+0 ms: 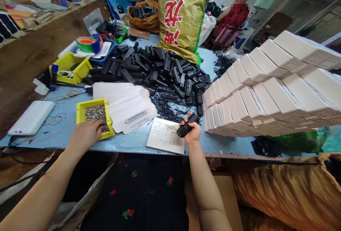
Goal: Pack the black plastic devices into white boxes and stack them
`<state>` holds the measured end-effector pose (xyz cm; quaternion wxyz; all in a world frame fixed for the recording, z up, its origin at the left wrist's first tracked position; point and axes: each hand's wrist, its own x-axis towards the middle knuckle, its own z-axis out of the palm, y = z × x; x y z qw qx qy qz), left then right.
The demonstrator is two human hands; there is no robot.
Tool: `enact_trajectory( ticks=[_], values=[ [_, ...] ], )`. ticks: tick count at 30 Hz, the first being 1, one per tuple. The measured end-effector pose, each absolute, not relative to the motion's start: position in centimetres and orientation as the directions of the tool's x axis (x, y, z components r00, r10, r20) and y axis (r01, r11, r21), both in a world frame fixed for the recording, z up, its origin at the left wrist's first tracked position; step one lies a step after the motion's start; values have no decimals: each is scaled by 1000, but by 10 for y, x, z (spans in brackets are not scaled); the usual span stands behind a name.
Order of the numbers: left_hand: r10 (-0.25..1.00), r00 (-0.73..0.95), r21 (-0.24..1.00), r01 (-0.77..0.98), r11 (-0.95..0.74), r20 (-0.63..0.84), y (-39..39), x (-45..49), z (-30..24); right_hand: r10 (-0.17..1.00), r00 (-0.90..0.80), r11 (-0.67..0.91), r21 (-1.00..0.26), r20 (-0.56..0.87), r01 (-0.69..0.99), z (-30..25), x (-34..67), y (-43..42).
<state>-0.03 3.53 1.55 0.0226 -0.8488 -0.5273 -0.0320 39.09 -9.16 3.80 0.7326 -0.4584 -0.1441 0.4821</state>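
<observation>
My left hand (87, 132) reaches over the near rim of a yellow bin (80, 115). Its fingers are bent and drawn together among small shiny metal pieces (95, 113); whatever they pinch is hidden. My right hand (194, 133) is wrapped round a black, ribbed plastic casing (187, 125), held tilted above the table. Under and left of that casing lies a white pad (165, 137) with a glittery, worn surface. Thin black strips (170, 109) are scattered just behind the pad.
A large heap of black casings (165, 67) covers the table's middle. White boxes (247, 99) stand stacked on the right. Printed sheets (133, 106) lie beside the bin. A gold sack (183, 14) rises at the back. Another person (234, 14) sits in the background.
</observation>
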Motion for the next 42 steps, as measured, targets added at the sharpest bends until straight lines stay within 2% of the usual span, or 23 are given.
enact_trajectory(
  ticks=[3, 5, 7, 8, 11, 13, 15, 17, 19, 22, 24, 26, 28, 30, 31, 33, 35, 37, 40, 42],
  values=[
    [859, 418, 106, 879, -464, 295, 29, 12, 19, 788, 602, 184, -883, -130, -431, 29, 384, -103],
    [812, 438, 191, 823, -535, 387, 20, 36, 21, 764, 644, 194, -947, -19, -258, 20, 376, -109],
    [777, 527, 233, 754, -614, 344, 11, 68, 20, 773, 631, 157, -982, 56, -105, 11, 372, -111],
    [775, 562, 219, 749, -625, 289, 8, 85, 18, 776, 627, 143, -986, 61, -81, 8, 371, -112],
    [826, 542, 116, 820, -560, 157, 4, 122, 10, 750, 660, 120, -970, -51, -211, 2, 377, -111],
    [858, 495, 72, 859, -507, 135, 5, 132, 8, 701, 692, 29, -962, -173, -270, -3, 380, -109],
    [879, 457, 57, 882, -468, 136, 5, 135, 9, 639, 749, -99, -984, -176, -147, -11, 380, -108],
    [892, 431, 47, 896, -441, 138, 4, 136, 14, 613, 790, -166, -976, 7, 138, -22, 376, -106],
    [896, 424, 50, 900, -433, 129, 3, 136, 22, 633, 738, -162, -893, 232, 420, -31, 373, -105],
    [911, 412, 175, 898, -403, -16, 2, 136, 42, 625, 668, -126, -793, 403, 596, -32, 373, -107],
    [884, 443, 318, 868, -380, -153, 1, 133, 59, 596, 667, -84, -791, 447, 605, -18, 371, -109],
    [773, 584, 567, 734, -374, -247, -3, 129, 75, 656, 586, 27, -791, 476, 612, 7, 364, -112],
    [566, 778, 830, 488, -270, -273, -12, 128, 86, 754, 387, 177, -731, 531, 659, 37, 349, -112],
    [399, 883, 939, 320, -126, -247, -25, 131, 88, 789, 154, 311, -603, 594, 734, 64, 331, -109],
    [371, 896, 951, 294, -91, -242, -32, 133, 85, 788, 68, 351, -537, 612, 767, 73, 323, -107],
    [407, 885, 964, 264, -40, -226, -43, 136, 75, 792, -28, 389, -467, 610, 794, 81, 313, -106],
    [466, 859, 976, 213, 45, -209, -51, 136, 63, 831, -61, 385, -492, 553, 781, 80, 309, -111],
    [539, 813, 973, 227, 53, -219, -54, 130, 54, 885, -108, 370, -542, 453, 755, 75, 311, -122],
    [651, 720, 889, 433, -151, -240, -52, 116, 54, 934, -163, 334, -618, 317, 712, 69, 315, -137],
    [647, 739, 824, 476, -306, -188, -50, 109, 63, 948, -75, 288, -730, 310, 620, 67, 316, -140]
  ],
)
